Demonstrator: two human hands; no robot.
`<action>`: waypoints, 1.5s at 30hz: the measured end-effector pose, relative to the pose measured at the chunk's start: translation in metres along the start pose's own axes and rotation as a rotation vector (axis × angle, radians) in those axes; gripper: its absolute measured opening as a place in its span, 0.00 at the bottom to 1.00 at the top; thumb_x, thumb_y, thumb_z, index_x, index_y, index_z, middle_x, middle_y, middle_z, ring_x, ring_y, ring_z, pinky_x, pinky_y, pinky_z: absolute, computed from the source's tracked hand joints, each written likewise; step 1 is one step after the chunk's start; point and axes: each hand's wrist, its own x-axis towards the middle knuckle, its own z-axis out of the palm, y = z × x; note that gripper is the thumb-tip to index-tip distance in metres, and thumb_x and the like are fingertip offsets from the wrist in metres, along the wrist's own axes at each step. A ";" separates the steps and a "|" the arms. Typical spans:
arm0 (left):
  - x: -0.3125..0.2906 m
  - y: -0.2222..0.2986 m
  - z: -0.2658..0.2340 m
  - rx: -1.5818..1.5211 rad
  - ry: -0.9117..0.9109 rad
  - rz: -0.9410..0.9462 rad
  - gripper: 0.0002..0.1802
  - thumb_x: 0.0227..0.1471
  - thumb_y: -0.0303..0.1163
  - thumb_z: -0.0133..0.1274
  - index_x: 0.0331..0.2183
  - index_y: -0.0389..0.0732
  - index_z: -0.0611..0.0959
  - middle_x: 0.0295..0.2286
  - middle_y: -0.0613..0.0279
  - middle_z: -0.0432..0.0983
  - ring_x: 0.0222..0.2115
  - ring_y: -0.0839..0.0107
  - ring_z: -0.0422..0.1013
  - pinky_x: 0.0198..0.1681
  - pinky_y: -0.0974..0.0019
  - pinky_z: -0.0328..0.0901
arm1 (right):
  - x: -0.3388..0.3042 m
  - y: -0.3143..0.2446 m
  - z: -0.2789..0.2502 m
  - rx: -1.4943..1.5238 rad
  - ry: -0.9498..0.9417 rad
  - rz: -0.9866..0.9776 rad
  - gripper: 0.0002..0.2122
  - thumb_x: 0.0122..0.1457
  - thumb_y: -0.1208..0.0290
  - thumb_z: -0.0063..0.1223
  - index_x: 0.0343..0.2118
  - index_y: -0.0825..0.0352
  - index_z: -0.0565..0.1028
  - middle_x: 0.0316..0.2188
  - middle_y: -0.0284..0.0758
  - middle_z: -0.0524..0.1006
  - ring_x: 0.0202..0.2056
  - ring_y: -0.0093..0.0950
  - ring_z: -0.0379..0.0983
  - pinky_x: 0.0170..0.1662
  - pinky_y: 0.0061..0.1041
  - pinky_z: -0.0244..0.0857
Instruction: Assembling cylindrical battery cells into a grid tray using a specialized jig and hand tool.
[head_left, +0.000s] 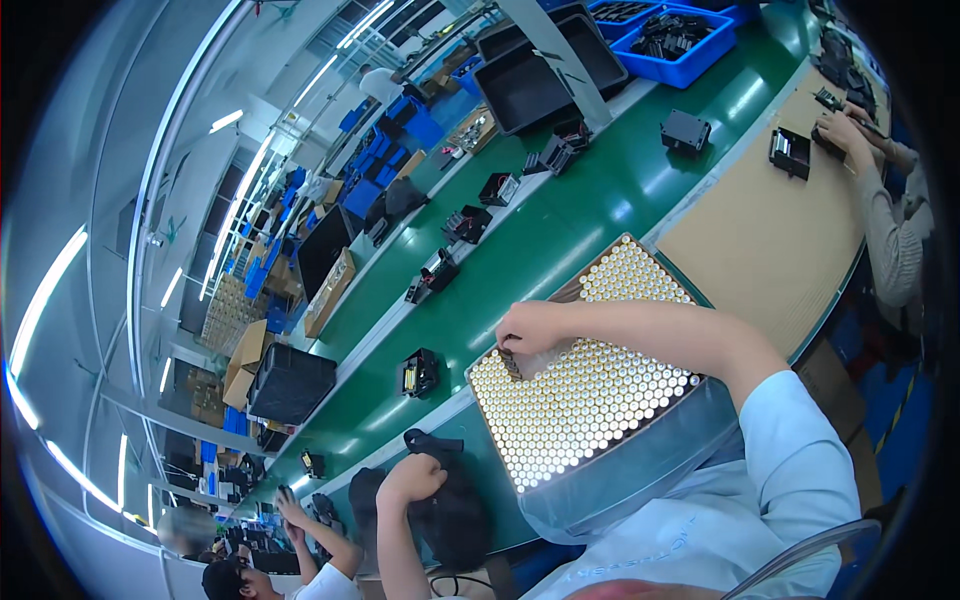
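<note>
A shallow tray (474, 386) packed with rows of upright cylindrical battery cells (580, 410) lies tilted in front of me. My right hand (535, 328) reaches across it to the far left side, fingers curled down at a dark gap among the cells. What those fingers grip is hidden beneath the hand. Clear plastic film (640, 490) hangs along the tray's near edge. To the left, my left hand (412, 478) is closed, its fingers curled, above a black bag-like thing (450, 515). Whatever it holds, if anything, does not show.
A green conveyor (560, 215) carries black battery cases (417, 373). Brown board (770, 235) covers the bench at right, where a co-worker's hands (848, 135) handle parts. Another person (320, 550) works at lower left. Blue bins (672, 45) and black trays (540, 80) stand beyond.
</note>
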 end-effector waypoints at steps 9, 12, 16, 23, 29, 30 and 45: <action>-0.014 0.069 -0.047 -0.184 0.387 0.254 0.09 0.48 0.31 0.50 0.26 0.35 0.80 0.22 0.52 0.75 0.21 0.55 0.69 0.28 0.61 0.64 | -0.004 0.003 0.001 -0.015 0.019 -0.005 0.09 0.52 0.70 0.48 0.29 0.64 0.80 0.27 0.36 0.81 0.27 0.39 0.75 0.33 0.33 0.69; -0.043 0.109 -0.084 -0.249 0.800 0.469 0.07 0.46 0.29 0.52 0.28 0.37 0.80 0.25 0.53 0.76 0.21 0.58 0.68 0.27 0.62 0.64 | -0.004 0.004 0.004 -0.038 0.032 -0.033 0.08 0.52 0.70 0.49 0.29 0.65 0.80 0.26 0.36 0.81 0.26 0.38 0.74 0.32 0.32 0.68; -0.109 0.151 -0.109 -0.174 1.521 0.692 0.12 0.40 0.24 0.57 0.33 0.41 0.80 0.33 0.54 0.76 0.23 0.63 0.69 0.27 0.63 0.65 | -0.004 -0.001 0.001 -0.051 0.021 -0.057 0.07 0.52 0.71 0.50 0.28 0.65 0.80 0.25 0.35 0.80 0.24 0.37 0.74 0.31 0.31 0.68; -0.107 0.141 -0.101 0.095 2.300 0.752 0.27 0.60 0.46 0.44 0.53 0.36 0.65 0.28 0.56 0.74 0.16 0.75 0.67 0.22 0.69 0.70 | -0.001 -0.003 0.001 -0.058 0.020 -0.055 0.07 0.52 0.73 0.50 0.28 0.66 0.80 0.25 0.36 0.80 0.23 0.37 0.74 0.30 0.30 0.68; -0.102 0.135 -0.087 0.324 2.407 0.150 0.21 0.63 0.41 0.38 0.46 0.32 0.71 0.21 0.58 0.71 0.17 0.78 0.65 0.15 0.76 0.63 | -0.004 -0.004 -0.004 -0.061 -0.022 0.019 0.08 0.50 0.71 0.51 0.27 0.67 0.80 0.25 0.37 0.80 0.23 0.39 0.72 0.30 0.33 0.67; -0.106 0.131 -0.084 0.309 2.381 0.140 0.21 0.63 0.41 0.38 0.46 0.32 0.71 0.21 0.58 0.71 0.17 0.78 0.65 0.15 0.76 0.63 | -0.005 -0.007 -0.004 -0.043 -0.043 0.032 0.08 0.50 0.71 0.51 0.27 0.67 0.80 0.25 0.37 0.80 0.23 0.39 0.72 0.30 0.33 0.67; -0.093 0.092 -0.068 0.195 2.515 0.569 0.18 0.64 0.33 0.31 0.43 0.30 0.72 0.20 0.58 0.70 0.16 0.75 0.62 0.15 0.76 0.65 | 0.000 -0.026 -0.012 0.107 -0.255 0.222 0.11 0.53 0.68 0.54 0.32 0.70 0.80 0.25 0.34 0.81 0.23 0.27 0.73 0.30 0.23 0.68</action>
